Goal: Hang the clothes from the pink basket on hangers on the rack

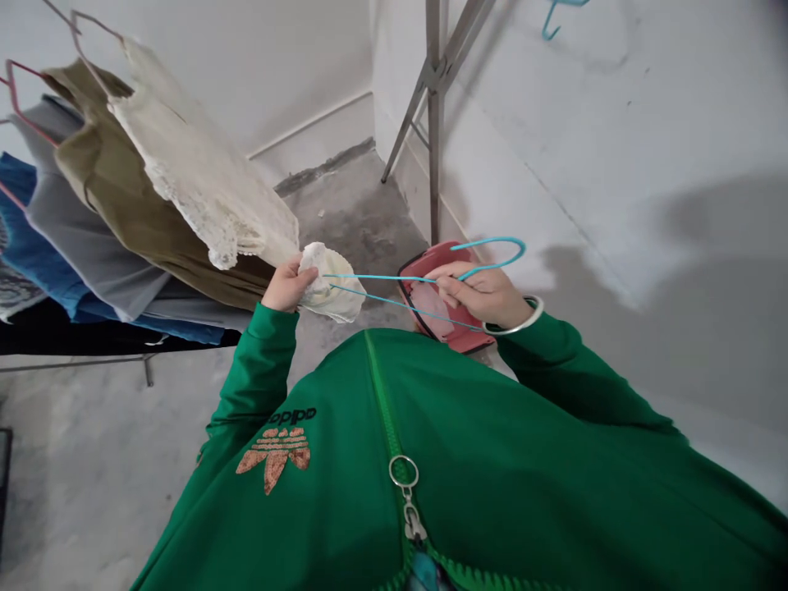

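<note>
My left hand (pixel 288 283) is closed on a small white lace-edged cloth (pixel 334 300), its exact kind not plain, bunched in front of my body. In my right hand (pixel 477 294), pinched near the hook, is a light blue wire clothes hanger (pixel 394 277). The hanger lies sideways, its hook curving out to the right and its far end reaching the white cloth by my left fingers. Whether that end is inside the cloth or only against it, I cannot tell.
Clothes hang at the left, among them a white lace garment (pixel 203 164) and an olive one (pixel 116 180). A pink basin (pixel 440 263) stands on the floor beyond my right hand. Metal rack legs (pixel 434 148) rise by the wall. Another blue hanger (pixel 550 25) shows at the top.
</note>
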`<control>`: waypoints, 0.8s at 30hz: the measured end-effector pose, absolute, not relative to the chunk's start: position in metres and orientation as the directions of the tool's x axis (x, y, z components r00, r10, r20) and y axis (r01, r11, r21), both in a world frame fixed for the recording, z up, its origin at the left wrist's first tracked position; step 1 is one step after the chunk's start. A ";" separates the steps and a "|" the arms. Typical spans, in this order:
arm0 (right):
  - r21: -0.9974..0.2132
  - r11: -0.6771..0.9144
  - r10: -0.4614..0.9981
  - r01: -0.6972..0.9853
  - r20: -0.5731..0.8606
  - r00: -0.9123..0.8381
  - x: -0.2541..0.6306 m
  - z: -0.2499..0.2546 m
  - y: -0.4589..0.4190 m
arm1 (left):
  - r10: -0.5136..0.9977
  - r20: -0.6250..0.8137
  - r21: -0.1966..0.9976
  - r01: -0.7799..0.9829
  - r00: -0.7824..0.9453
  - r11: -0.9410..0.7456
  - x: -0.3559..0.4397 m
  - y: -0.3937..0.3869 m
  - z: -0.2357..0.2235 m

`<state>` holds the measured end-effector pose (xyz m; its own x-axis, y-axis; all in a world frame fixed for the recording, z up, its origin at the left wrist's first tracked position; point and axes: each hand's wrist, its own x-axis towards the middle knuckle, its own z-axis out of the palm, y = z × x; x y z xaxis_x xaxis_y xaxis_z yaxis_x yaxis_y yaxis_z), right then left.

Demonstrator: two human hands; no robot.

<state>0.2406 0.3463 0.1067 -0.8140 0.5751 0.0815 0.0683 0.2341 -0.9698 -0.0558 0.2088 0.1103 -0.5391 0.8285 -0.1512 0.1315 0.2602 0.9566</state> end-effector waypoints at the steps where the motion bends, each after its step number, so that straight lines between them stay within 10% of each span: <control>1: -0.969 0.238 0.562 0.059 0.088 -0.822 0.233 0.103 0.343 | 0.852 -0.125 0.944 0.204 -0.508 0.260 -0.050 0.210 0.110; 5: -0.957 0.285 0.515 -0.043 0.191 -0.835 0.194 0.082 0.330 | 0.949 -0.077 0.764 0.594 -0.305 0.253 -0.019 0.212 0.113; 12: -0.938 0.300 0.506 -0.173 0.310 -0.805 0.163 0.074 0.332 | 0.925 0.019 0.049 0.925 -0.379 0.377 0.006 0.209 0.127; 15: -0.929 0.310 0.462 -0.203 0.334 -0.821 0.161 0.080 0.343 | 0.916 0.200 -0.022 0.933 -0.348 0.359 0.000 0.208 0.135; 19: -0.871 0.483 0.482 -0.093 0.353 -0.802 0.154 0.091 0.356 | 0.935 0.096 0.004 0.940 -0.341 0.342 -0.008 0.206 0.139; 24: -0.710 0.694 0.675 0.121 0.584 -0.451 0.159 0.094 0.350 | 0.897 0.184 0.078 0.916 -0.402 0.394 -0.018 0.194 0.139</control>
<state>0.1593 0.3501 0.0938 -0.4509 0.6754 0.5835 0.1212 0.6940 -0.7097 -0.0177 0.1944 0.1387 -0.4022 0.8969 0.1837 0.9155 0.3945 0.0784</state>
